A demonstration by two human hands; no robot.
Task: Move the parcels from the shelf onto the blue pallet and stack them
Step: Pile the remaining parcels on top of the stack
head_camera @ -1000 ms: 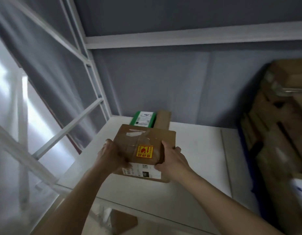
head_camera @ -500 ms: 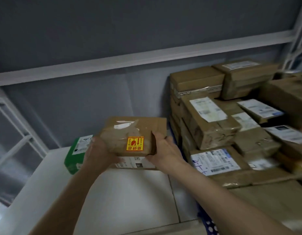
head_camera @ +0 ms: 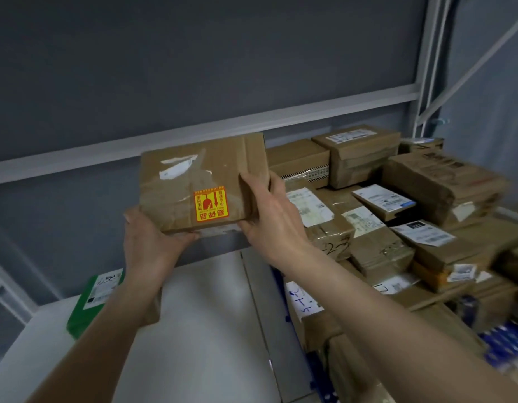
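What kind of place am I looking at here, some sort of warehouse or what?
Most likely a parcel sorting or storage room. A heap of taped cardboard parcels with shipping labels sits at right, white metal shelving runs below, and both hands hold a parcel bearing a yellow fragile sticker.

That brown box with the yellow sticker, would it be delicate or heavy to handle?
Probably fragile: the yellow sticker on the box shows a broken-glass symbol. Likely light, since both hands hold it raised by its edges. The glossy tape might be slippery.

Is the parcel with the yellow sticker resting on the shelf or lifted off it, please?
Lifted: both hands hold the parcel in the air above the white shelf.
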